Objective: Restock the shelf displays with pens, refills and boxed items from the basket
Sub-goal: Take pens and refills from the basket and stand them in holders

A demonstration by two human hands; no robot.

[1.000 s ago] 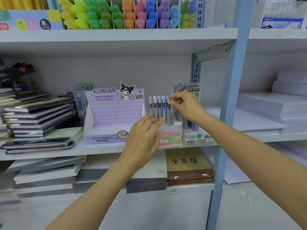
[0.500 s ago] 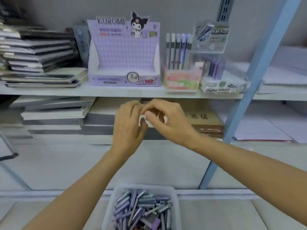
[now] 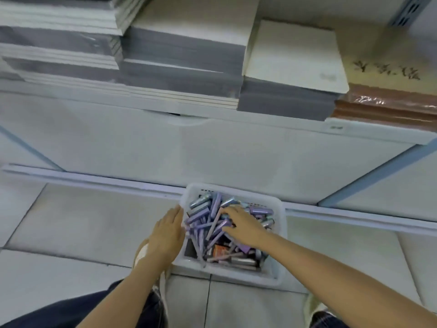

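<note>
One pen-filled basket (image 3: 236,188) sits on pale floor tiles (image 3: 82,223) beside shelving (image 3: 212,143), seemingly paper-stacked.

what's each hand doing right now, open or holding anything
left hand: open, fingers straight against the basket rim.
right hand: among the pens in the basket, grip cannot be told.

A white basket (image 3: 236,276) stands on the pale tiled floor (image 3: 82,223), just right of the left hand (image 3: 165,235). Beyond that hand, a low shelf (image 3: 354,130) carries stacked grey pads (image 3: 184,67) and brown wrapped books (image 3: 390,107).
</note>
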